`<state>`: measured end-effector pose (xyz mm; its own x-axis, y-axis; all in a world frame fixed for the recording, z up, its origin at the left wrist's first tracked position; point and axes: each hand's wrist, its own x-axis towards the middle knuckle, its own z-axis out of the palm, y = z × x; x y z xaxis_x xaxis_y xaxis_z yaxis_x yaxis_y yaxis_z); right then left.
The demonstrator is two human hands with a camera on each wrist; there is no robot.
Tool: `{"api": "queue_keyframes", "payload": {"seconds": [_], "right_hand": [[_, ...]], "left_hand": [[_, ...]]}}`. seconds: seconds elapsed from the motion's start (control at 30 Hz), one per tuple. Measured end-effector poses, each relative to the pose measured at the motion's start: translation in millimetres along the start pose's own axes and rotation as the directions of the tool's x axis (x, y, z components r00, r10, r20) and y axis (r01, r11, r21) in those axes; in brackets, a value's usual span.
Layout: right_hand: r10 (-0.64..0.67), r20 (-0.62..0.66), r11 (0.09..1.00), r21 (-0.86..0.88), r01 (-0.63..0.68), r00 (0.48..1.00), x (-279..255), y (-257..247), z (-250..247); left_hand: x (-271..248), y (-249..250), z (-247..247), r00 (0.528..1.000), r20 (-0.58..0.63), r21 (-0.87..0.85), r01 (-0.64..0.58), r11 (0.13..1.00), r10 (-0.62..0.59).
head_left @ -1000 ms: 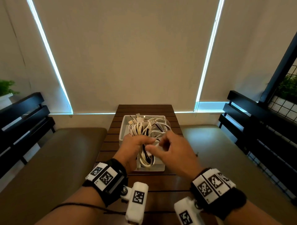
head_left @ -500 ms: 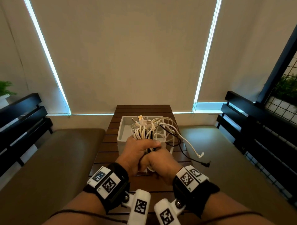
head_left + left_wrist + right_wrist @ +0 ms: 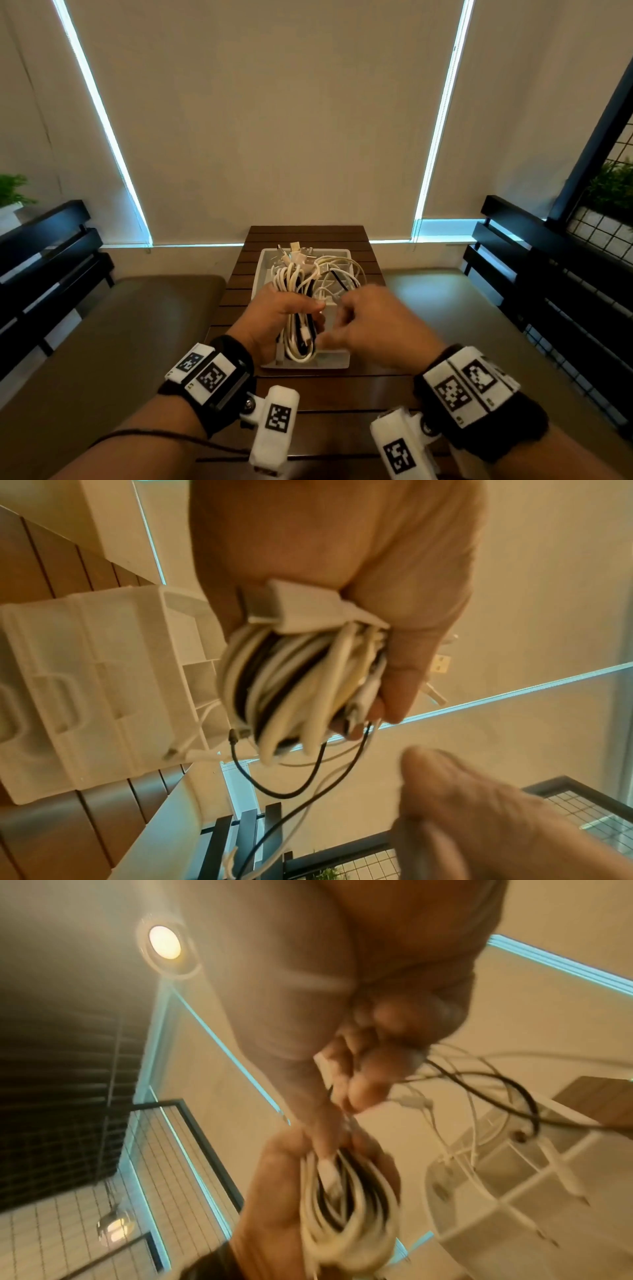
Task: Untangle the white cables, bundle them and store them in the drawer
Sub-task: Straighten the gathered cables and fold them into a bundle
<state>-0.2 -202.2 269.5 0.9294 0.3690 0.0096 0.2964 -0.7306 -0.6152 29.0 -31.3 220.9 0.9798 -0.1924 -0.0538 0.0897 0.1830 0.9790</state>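
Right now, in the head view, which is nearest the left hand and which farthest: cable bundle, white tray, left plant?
1. Cable bundle: gripped in the left hand.
2. White tray: just beneath, on the table.
3. Left plant: far left, behind the bench.

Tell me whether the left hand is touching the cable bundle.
Touching. The left wrist view shows the left hand with fingers curled round the cable bundle, thumb pressed against it.

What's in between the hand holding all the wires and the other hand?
Loose cable ends, white and black, run from the cable bundle in the left hand to the right hand, above the white tray. The head view shows it.
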Motion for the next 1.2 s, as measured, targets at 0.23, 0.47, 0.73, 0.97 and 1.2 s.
{"api": "queue_keyframes", "payload": {"seconds": [0.23, 0.47, 0.73, 0.97, 1.2], "right_hand": [[-0.083, -0.128, 0.948, -0.315, 0.039, 0.988, 36.6, 16.0, -19.5], [-0.165, -0.080, 0.956, 0.231, 0.179, 0.983, 44.8, 38.9, -18.0], [-0.246, -0.147, 0.969, -0.052, 0.241, 0.958, 42.3, 40.4, -15.5], [-0.229, 0.009, 0.973, -0.015, 0.229, 0.973, 47.6, 43.0, -5.8], [-0.127, 0.026, 0.963, -0.238, 0.129, 0.992, 43.9, 53.8, -5.4]], "left_hand": [[-5.9, 3.7, 6.9, 0.993, 0.112, 0.040, -0.048, 0.998, 0.043], [-8.9, 5.0, -3.1, 0.994, 0.102, -0.011, -0.036, 0.999, 0.037], [-7.8, 0.1, 0.5, 1.000, 0.012, -0.006, -0.025, 1.000, 0.025], [-8.0, -13.1, 10.0, 0.999, -0.052, 0.111, 0.001, 0.994, 0.005], [-10.6, -10.9, 12.8, 0.996, -0.094, 0.099, 0.003, 0.995, 0.007]]}}
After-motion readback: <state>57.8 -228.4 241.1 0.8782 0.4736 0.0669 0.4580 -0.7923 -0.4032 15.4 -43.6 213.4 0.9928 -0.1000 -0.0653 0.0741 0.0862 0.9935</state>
